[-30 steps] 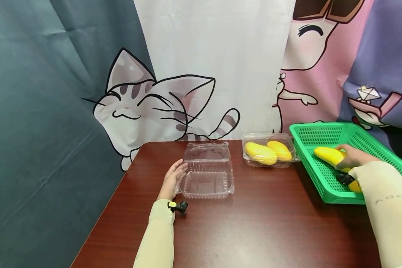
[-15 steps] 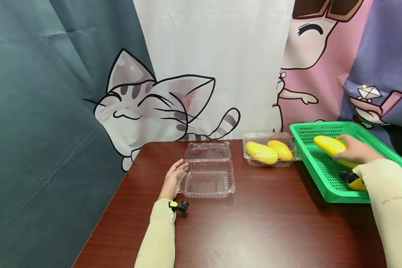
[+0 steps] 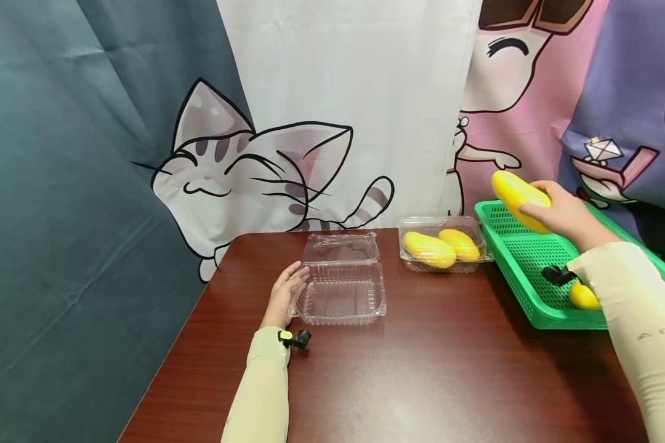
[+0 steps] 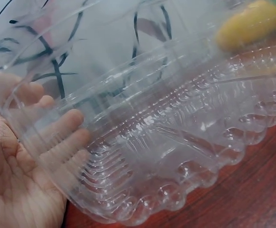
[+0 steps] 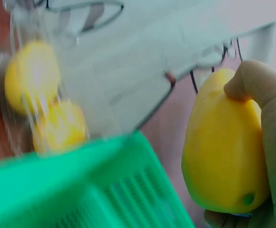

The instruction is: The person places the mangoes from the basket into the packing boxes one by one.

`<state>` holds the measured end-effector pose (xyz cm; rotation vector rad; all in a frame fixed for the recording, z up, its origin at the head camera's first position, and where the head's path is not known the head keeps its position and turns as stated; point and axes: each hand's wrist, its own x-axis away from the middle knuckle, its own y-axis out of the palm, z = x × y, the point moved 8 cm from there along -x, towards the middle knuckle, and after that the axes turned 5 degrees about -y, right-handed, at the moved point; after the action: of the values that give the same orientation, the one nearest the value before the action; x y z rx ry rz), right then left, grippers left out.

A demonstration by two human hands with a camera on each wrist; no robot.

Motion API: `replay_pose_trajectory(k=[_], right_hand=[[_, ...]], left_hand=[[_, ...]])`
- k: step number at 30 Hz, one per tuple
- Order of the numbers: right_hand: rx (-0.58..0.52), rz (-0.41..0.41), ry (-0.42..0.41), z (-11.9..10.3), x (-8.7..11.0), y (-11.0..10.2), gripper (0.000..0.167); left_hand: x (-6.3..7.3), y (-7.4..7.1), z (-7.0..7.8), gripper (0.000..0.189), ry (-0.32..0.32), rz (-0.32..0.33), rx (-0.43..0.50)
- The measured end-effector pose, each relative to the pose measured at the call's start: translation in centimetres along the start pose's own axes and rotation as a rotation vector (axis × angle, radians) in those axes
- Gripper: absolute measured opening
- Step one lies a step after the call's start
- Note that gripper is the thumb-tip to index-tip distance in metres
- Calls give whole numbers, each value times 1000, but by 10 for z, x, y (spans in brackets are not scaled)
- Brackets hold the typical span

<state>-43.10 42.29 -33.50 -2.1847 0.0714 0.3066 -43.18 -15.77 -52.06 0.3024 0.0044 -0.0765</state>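
Note:
My right hand (image 3: 568, 215) grips a yellow mango (image 3: 518, 200), raised above the green basket (image 3: 512, 280). In the right wrist view, thumb and fingers wrap this mango (image 5: 223, 152), which has a green spot at its lower end. A clear plastic clamshell box (image 3: 340, 311) sits on the table with its lid folded back and nothing inside. Against the box's left side rests my left hand (image 3: 282, 298), its fingers extended. Through the clear wall (image 4: 176, 137) the left wrist view shows those fingers.
A second clamshell box (image 3: 443, 224), lid down, holds two mangoes (image 3: 429, 249) at the table's back, close to the basket's left side. Another mango (image 3: 583, 296) lies in the basket, partly behind the right sleeve. A printed curtain (image 3: 366, 92) hangs behind the table.
My right hand has lifted the mango up out of the basket and slightly left. My left hand stays by the lidded-back box.

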Motion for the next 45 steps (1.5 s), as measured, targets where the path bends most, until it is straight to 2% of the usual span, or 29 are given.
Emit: replay_pose_trajectory(k=[6,12,19,27,35,40,45], right_hand=[[-126,-5,-39,-46,-7,22,73],[-202,-57,-85,-93,-8,59,66],[-367,-174,-102,-141,3,119,58],[-640,-308,-66,-181,10,196,54],[-610,-334,-79,-210,12,254,47],[-639,-381,5,-220,21,290,49],[-598,-432,55,-230,30,314,54]], left_hand=[[0,-1,0,48,11,5,9],[0,-1,-1,47,25,19,-1],[3,-2,-5,49,12,45,-57],[4,-1,-6,50,10,47,-54],[2,-1,-5,49,16,55,-53],[2,0,-3,49,18,43,-56],[3,1,-1,48,23,44,-80]])
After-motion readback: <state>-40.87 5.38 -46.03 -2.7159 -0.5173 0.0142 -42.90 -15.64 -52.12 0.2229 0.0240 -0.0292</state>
